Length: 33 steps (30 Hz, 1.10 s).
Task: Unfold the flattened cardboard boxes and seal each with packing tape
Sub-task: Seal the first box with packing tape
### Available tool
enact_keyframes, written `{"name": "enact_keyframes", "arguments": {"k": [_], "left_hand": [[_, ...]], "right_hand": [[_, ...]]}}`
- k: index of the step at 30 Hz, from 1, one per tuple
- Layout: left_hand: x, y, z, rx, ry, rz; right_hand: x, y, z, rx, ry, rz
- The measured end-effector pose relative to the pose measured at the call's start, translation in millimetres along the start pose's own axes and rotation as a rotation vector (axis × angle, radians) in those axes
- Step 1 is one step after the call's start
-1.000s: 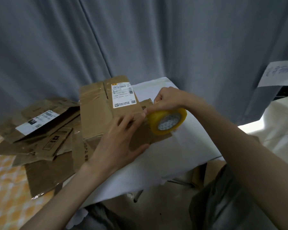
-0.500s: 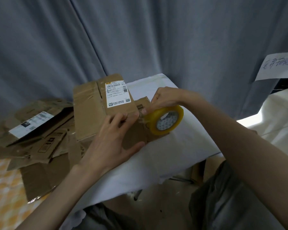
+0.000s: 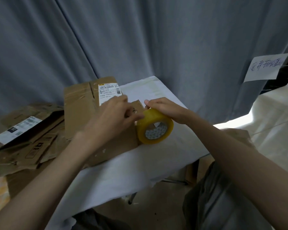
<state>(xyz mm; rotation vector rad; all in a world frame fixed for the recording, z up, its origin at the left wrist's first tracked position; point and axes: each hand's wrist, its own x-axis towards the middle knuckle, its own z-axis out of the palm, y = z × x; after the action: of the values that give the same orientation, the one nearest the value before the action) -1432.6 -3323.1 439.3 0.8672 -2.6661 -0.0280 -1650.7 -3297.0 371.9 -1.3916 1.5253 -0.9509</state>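
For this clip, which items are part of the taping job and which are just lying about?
In use:
- brown cardboard box with white shipping label
- yellow roll of packing tape, held by right hand
- left hand, fingers at the tape's edge

Lying about:
- pile of flattened brown cardboard
- white handwritten paper note

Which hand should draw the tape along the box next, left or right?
Probably the right hand: it already rests on top of the yellow tape roll. The left hand is at the tape's free end on the cardboard box.
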Motion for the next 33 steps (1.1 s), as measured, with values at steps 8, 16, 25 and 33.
{"name": "enact_keyframes", "arguments": {"k": [8,16,25,33], "left_hand": [[50,3,9,-0.045,-0.202,-0.091],[55,-2,12,-0.059,-0.237,-0.107],[60,-13,15,-0.111,-0.265,-0.041],[91,-18,8,0.002,-0.616,0.069]], "right_hand": [[8,18,-9,0.002,0.157,-0.092],[19,75,-15,-0.693,0.093,0.084],[2,89,-34,-0.189,0.346,0.113],[-52,45,-31,0.311,0.53,-0.084]]}}
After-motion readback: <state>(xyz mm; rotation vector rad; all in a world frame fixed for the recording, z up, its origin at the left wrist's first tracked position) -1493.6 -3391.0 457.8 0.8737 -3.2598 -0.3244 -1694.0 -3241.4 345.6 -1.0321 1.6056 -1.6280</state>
